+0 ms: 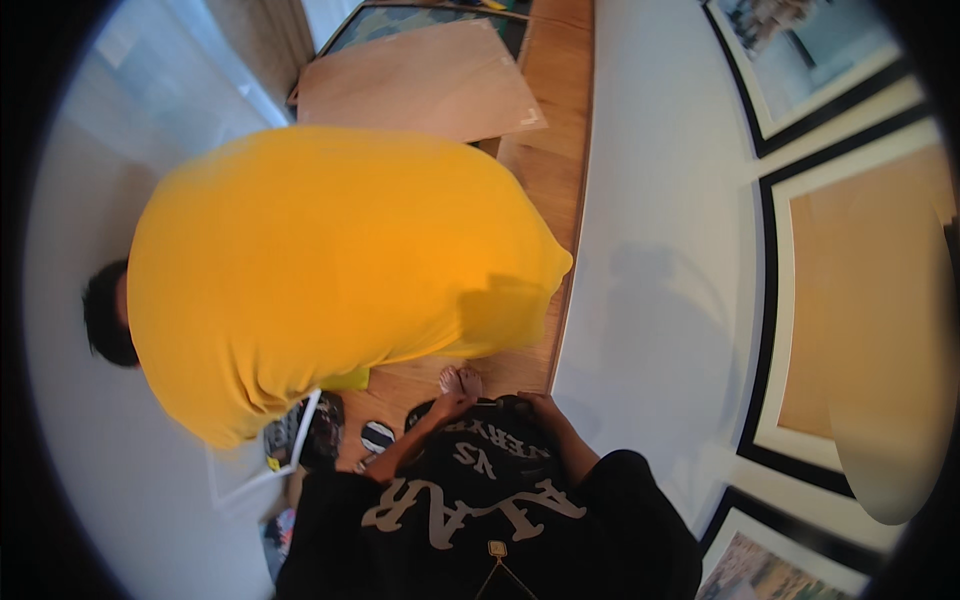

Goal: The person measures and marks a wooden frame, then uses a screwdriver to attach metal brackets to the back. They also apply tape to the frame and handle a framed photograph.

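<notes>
At my waist, my left hand (452, 404) is closed at the front hem of my black shirt (480, 455), its fingers small and partly hidden. My right hand (540, 403) is at the other side of the same hem, with its fingers curled in against the cloth. The dark fabric spans between the two hands, and my bare feet (461, 381) show just beyond them. Right ahead, a person in a loose yellow shirt (340, 260) bends over, head to the left; that person's hands are hidden.
A flat tan board (420, 80) lies beyond the person on the wooden floor (555, 90). Framed pictures with black frames (768, 330) hang on the right wall. At lower left are a white frame edge (308, 430), dark bags (325, 428) and a black-and-white round thing (377, 436).
</notes>
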Demonstrator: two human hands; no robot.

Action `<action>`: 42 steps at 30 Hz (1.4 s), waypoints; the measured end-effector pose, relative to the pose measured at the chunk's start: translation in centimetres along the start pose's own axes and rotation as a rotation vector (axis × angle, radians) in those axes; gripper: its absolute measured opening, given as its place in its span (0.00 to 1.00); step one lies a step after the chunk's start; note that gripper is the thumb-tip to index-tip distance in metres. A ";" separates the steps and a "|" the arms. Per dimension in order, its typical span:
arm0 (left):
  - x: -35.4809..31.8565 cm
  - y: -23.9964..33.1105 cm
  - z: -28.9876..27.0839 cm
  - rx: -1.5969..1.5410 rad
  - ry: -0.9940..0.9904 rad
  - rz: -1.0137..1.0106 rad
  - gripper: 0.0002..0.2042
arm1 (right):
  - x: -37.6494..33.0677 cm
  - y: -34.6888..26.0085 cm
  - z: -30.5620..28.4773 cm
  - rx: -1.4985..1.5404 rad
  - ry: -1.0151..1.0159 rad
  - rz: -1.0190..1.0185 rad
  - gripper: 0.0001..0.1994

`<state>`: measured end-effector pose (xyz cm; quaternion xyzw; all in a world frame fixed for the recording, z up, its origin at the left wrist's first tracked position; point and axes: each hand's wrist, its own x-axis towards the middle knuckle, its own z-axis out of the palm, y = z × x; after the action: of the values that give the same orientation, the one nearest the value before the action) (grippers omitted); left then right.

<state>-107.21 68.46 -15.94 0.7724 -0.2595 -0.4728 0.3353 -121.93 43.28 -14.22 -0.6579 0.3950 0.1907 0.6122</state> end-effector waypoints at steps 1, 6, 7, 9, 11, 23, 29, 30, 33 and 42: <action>0.8 -0.8 0.8 -0.038 0.022 0.062 0.28 | -0.1 0.9 -0.7 -0.232 0.054 -0.369 0.15; 1.0 1.0 3.3 -0.154 0.250 0.035 0.32 | 1.8 4.7 -1.8 0.369 -0.042 -0.061 0.15; 1.7 1.5 2.9 -0.152 0.224 0.027 0.32 | 1.9 2.7 -3.2 0.855 -0.118 0.318 0.16; 2.6 1.5 3.2 -0.104 0.082 -0.056 0.31 | 2.2 1.6 -3.2 0.557 -0.244 0.247 0.15; 1.9 1.0 5.0 0.026 0.111 -0.166 0.30 | 4.2 2.3 -4.4 0.377 -0.437 0.293 0.16; -7.6 0.2 7.3 -0.547 0.518 -0.478 0.21 | 6.8 -9.8 3.2 -0.411 -0.690 0.410 0.13; -14.6 -7.1 10.2 -0.829 0.750 -0.217 0.20 | 2.9 -10.2 11.9 -0.638 -0.745 0.524 0.13; -15.6 -9.2 11.0 -0.763 0.867 -0.270 0.20 | 2.0 -9.8 13.3 -0.662 -0.759 0.538 0.13; -19.6 -20.4 11.8 -0.691 1.187 -0.515 0.17 | 1.0 -5.3 17.7 -0.693 -0.776 0.500 0.14; -26.3 -60.9 12.6 -0.720 1.416 -1.054 0.22 | -5.9 3.3 27.8 -0.692 -0.482 0.796 0.12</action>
<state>-124.51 122.89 -51.92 0.7475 0.5464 -0.0371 0.3760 -121.59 71.72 -17.02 -0.5587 0.3761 0.6687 0.3151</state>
